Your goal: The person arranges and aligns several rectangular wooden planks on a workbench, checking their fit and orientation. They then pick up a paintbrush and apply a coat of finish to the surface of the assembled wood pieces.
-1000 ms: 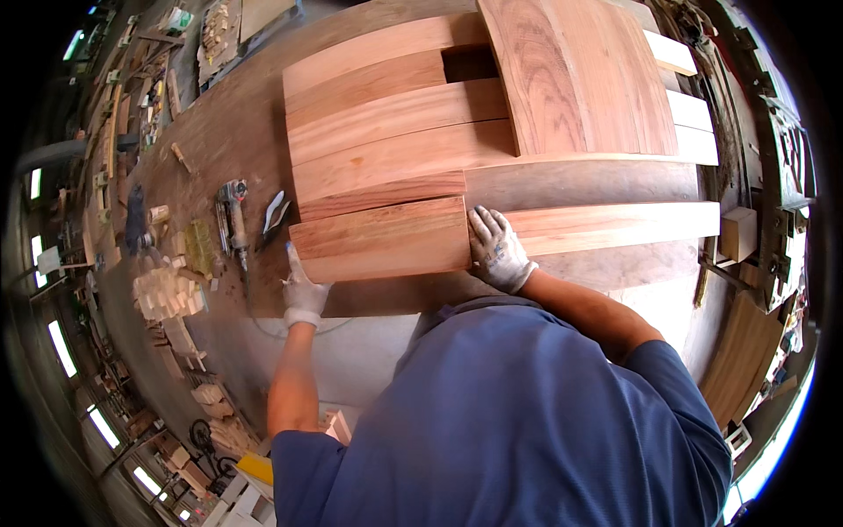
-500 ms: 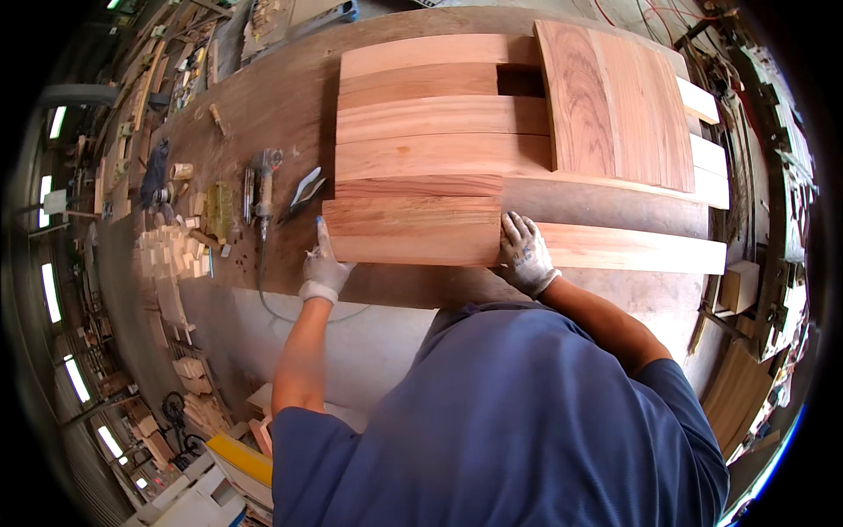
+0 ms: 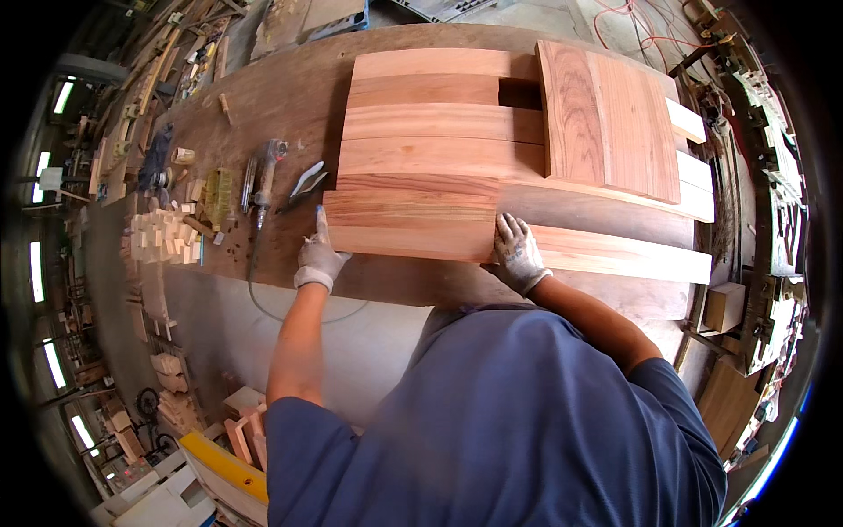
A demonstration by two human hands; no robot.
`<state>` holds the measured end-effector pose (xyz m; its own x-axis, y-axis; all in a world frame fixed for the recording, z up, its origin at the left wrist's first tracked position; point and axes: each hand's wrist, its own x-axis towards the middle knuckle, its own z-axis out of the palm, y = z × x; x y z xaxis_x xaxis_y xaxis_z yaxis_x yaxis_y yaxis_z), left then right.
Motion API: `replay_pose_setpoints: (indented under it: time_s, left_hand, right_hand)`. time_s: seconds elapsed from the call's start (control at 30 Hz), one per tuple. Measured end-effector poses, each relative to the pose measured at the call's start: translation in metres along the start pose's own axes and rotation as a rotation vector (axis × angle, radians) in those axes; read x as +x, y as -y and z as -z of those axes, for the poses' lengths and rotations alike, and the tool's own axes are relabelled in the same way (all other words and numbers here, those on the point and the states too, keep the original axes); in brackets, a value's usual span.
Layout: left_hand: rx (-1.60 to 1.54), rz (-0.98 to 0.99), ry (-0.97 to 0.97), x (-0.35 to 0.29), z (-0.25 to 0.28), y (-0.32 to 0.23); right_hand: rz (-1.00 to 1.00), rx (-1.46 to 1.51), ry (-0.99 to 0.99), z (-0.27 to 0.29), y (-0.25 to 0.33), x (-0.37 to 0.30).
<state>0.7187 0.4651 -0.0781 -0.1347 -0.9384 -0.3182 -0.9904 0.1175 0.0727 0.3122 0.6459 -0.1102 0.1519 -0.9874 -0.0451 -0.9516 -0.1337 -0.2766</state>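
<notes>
A short reddish-brown wooden panel [image 3: 411, 225] lies in front of me, over the near edge of a stack of long boards. My left hand [image 3: 321, 257], in a pale work glove, grips its left end, the index finger stretched along that edge. Against its right end is my right hand [image 3: 518, 252], also gloved, with the fingers close together along the edge and the thumb low by the near corner. Farther back lie long pale-pink boards [image 3: 430, 123] side by side. A second wide panel [image 3: 610, 123] rests across them at the right.
A hand-held air tool [image 3: 268, 180] with a hose lies on the worktable [image 3: 290, 97] to the left. Near it are a yellow clear container [image 3: 216, 200] and many small wood blocks [image 3: 165, 237]. One long board [image 3: 623, 253] extends right beyond my right hand.
The whole view has shifted slightly. Both hands stay at the two ends of the short panel, which shows no clear movement against the boards.
</notes>
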Motion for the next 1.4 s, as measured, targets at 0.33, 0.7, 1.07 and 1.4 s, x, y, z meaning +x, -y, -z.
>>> replay_pose_setpoints:
  time_s: [0.33, 0.7, 1.07, 1.4]
  left_hand:
    - [0.172, 0.142, 0.039, -0.019, 0.021, -0.053]
    - [0.253, -0.107, -0.153, -0.070, -0.020, -0.161]
    - [0.248, -0.267, -0.168, -0.107, -0.052, -0.259]
    - [0.231, -0.324, -0.253, -0.106, -0.064, -0.271]
  right_hand:
    - [0.039, -0.152, 0.119, 0.004, -0.028, -0.020]
    - [-0.138, -0.048, 0.027, 0.048, -0.139, -0.109]
    - [-0.078, 0.045, -0.150, 0.045, -0.179, -0.136]
    - [-0.085, 0.080, -0.169, 0.039, -0.184, -0.137]
